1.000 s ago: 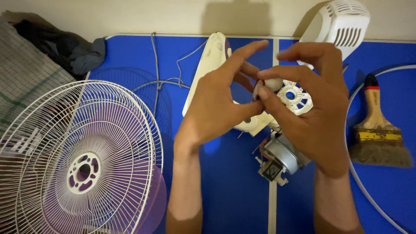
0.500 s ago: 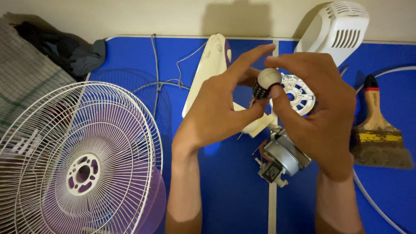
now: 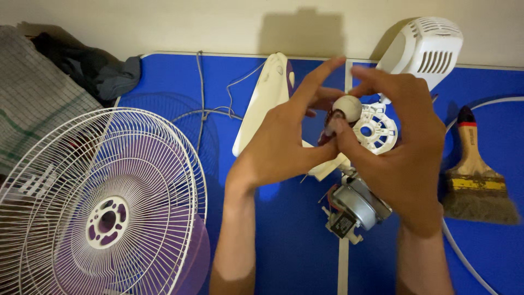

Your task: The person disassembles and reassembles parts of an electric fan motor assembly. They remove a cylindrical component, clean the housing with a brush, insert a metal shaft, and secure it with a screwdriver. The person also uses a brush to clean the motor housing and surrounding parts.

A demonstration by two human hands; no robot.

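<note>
Small white rounded knob pinched between fingertips of left hand and right hand, both closed on it, held above blue table. Directly below grip: white slotted fan hub, grey motor. Wire fan guard well left; paintbrush right.

Smooth white plastic knob (motor: dull metal).
</note>
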